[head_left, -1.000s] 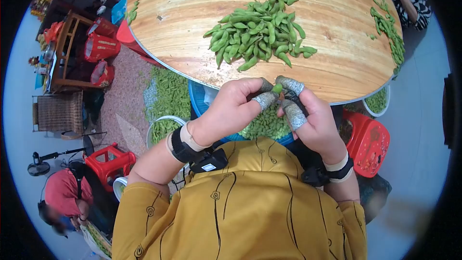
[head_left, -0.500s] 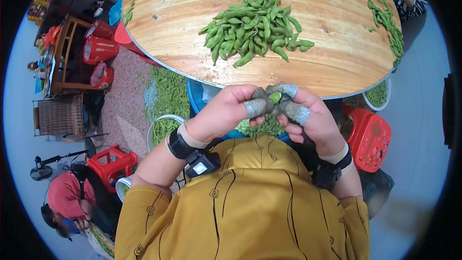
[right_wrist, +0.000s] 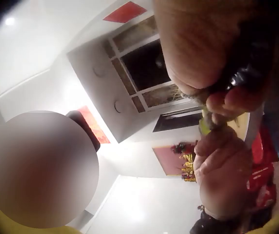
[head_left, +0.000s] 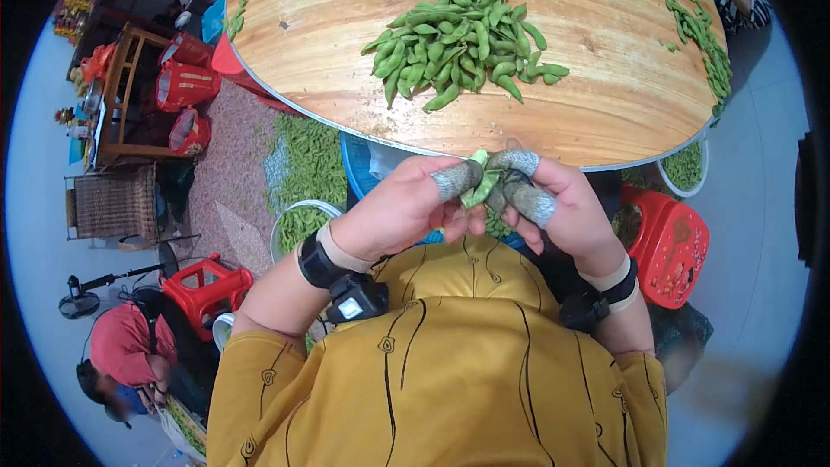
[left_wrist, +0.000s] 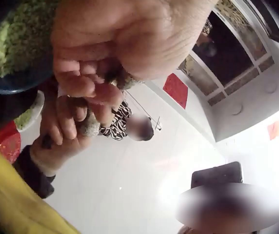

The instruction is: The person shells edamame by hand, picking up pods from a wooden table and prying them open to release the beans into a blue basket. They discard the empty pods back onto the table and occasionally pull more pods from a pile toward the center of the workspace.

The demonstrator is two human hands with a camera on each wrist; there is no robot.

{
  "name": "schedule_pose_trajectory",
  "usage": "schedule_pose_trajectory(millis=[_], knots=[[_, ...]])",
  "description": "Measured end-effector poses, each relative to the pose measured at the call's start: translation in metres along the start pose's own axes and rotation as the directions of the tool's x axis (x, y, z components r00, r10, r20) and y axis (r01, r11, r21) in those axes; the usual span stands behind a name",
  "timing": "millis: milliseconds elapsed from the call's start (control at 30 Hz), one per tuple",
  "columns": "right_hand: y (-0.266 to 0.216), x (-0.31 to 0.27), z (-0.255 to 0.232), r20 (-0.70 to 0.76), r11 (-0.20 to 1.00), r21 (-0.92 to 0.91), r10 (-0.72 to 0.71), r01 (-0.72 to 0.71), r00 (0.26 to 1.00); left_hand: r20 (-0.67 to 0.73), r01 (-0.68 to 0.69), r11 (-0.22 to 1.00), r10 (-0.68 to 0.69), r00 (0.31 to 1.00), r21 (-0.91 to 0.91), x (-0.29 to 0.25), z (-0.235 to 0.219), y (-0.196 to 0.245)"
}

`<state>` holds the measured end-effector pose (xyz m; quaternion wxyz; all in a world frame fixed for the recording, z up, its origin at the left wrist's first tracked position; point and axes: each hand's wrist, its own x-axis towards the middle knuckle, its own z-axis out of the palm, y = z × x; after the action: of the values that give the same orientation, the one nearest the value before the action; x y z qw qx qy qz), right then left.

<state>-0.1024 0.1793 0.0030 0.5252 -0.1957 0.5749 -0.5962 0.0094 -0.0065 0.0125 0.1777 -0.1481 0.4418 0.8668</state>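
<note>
In the head view a split green pod (head_left: 481, 182) is pinched between both hands, just off the near edge of the round wooden table. The left hand (head_left: 406, 207) grips its left side with a wrapped thumb and finger. The right hand (head_left: 558, 203) pinches the other side with taped fingertips. Below them, a blue basin (head_left: 356, 164) of shelled green beans is partly covered by the hands. The right wrist view shows a bit of the green pod (right_wrist: 205, 127) between the hands. A pile of whole pods (head_left: 458, 47) lies on the table (head_left: 311, 69).
More pods (head_left: 705, 52) lie along the table's right edge. White buckets of pods (head_left: 303, 227) (head_left: 683, 166) stand on both sides, and pods (head_left: 307, 156) cover the floor at left. Red stools (head_left: 206, 292) (head_left: 673, 251) flank the wearer. Another person (head_left: 134, 346) sits at lower left.
The pod between the fingers now shows as an opened, longer green shell. Both hands have come slightly lower than one second ago, and their fingertips have shifted around the pod.
</note>
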Motion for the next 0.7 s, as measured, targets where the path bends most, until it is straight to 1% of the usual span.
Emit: schedule_pose_trajectory(millis=[33,67,100,133,167,200,233,267,300,333,367,400,467,500,533,567,633,700], knots=[[-0.001,-0.002,0.0,0.038,0.995,0.103,-0.008,0.004,0.999,-0.001,0.001,1.0,-0.001,1.0,-0.001,-0.001,0.0,0.0],[-0.001,-0.004,0.0,0.075,0.979,0.206,-0.02,0.004,0.997,0.027,-0.001,0.999,0.0,1.0,0.038,-0.002,-0.001,-0.001],[-0.001,-0.004,0.0,0.074,0.978,0.208,-0.019,0.003,0.997,0.054,-0.002,0.997,-0.002,0.999,0.075,-0.002,-0.001,-0.003],[0.0,-0.003,0.001,0.003,0.996,0.08,-0.043,0.042,0.999,0.023,-0.098,0.951,0.095,0.995,0.293,-0.001,0.0,-0.006],[-0.001,-0.002,0.003,-0.064,0.996,-0.053,-0.076,0.073,0.995,0.022,-0.096,0.951,0.094,0.995,0.293,0.0,0.0,-0.008],[0.0,0.0,0.006,-0.065,0.996,-0.052,-0.075,0.072,0.995,0.004,-0.104,0.86,0.118,0.993,0.5,0.0,0.0,-0.01],[0.002,0.003,0.01,-0.131,0.908,-0.347,-0.295,0.235,0.947,-0.007,-0.101,0.724,0.146,0.989,0.682,0.0,0.001,-0.012],[0.004,0.005,0.013,-0.126,0.712,-0.618,-0.508,0.334,0.852,0.056,-0.178,0.606,0.214,0.975,0.775,0.001,0.001,-0.014],[0.006,0.007,0.012,-0.127,0.712,-0.618,-0.508,0.333,0.852,0.057,-0.178,0.606,0.214,0.975,0.775,0.002,-0.002,-0.017],[0.008,0.01,0.011,-0.067,0.563,-0.759,-0.567,0.327,0.821,0.102,-0.223,0.412,0.296,0.95,0.883,0.003,-0.005,-0.021],[0.008,0.012,0.012,0.008,0.39,-0.867,-0.611,0.31,0.791,0.16,-0.245,0.196,0.368,0.916,0.95,0.002,-0.006,-0.021],[0.008,0.013,0.013,0.012,0.389,-0.867,-0.611,0.313,0.791,0.157,-0.242,0.196,0.37,0.916,0.95,-0.001,-0.006,-0.02],[0.007,0.011,0.017,-0.008,0.316,-0.919,-0.615,0.237,0.789,0.048,-0.163,0.491,0.238,0.97,0.856,-0.009,-0.004,-0.015],[0.007,0.008,0.017,-0.004,0.315,-0.918,-0.614,0.241,0.79,0.044,-0.16,0.492,0.239,0.97,0.856,-0.012,-0.006,-0.015],[0.008,0.005,0.015,0.0,0.327,-0.92,-0.547,0.214,0.837,-0.091,-0.053,0.615,0.201,0.975,0.786,-0.016,-0.007,-0.014],[0.008,0.003,0.014,0.004,0.334,-0.924,-0.479,0.187,0.878,-0.218,0.046,0.723,0.146,0.965,0.689,-0.02,-0.009,-0.014],[0.009,-0.002,0.019,0.011,0.31,-0.932,-0.493,0.188,0.87,-0.236,0.05,0.709,0.167,0.957,0.704,-0.023,-0.014,-0.018],[0.006,-0.003,0.022,0.014,0.282,-0.942,-0.509,0.183,0.86,-0.333,0.188,0.647,0.109,0.936,0.739,-0.024,-0.011,-0.017]])
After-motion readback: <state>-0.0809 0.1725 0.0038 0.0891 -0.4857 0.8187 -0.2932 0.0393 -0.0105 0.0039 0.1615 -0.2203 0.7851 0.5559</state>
